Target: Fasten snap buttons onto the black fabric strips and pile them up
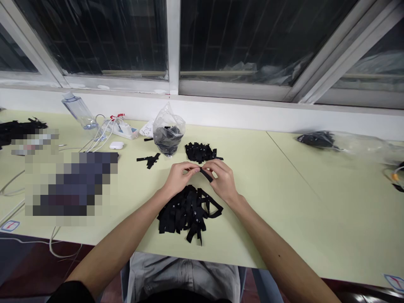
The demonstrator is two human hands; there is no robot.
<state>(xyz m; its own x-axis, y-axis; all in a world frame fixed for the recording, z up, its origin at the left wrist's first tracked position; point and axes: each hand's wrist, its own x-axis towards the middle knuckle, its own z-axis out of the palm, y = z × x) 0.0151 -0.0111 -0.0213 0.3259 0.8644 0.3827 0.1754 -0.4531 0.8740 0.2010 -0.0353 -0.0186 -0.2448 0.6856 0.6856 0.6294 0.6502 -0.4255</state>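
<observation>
My left hand and my right hand meet above the pale green table, both pinching one short black fabric strip between their fingertips. Right below my hands lies a loose heap of black strips with small white marks. A smaller pile of folded black strips sits just beyond my hands. To the left of that pile stands a clear plastic bag with more black strips inside. A few stray black strips lie left of the bag.
A clear water bottle, a white power strip with cables and a white earbud case are at the back left. A blurred patch covers the left of the table. Another bag of black pieces lies far right. Windows run behind.
</observation>
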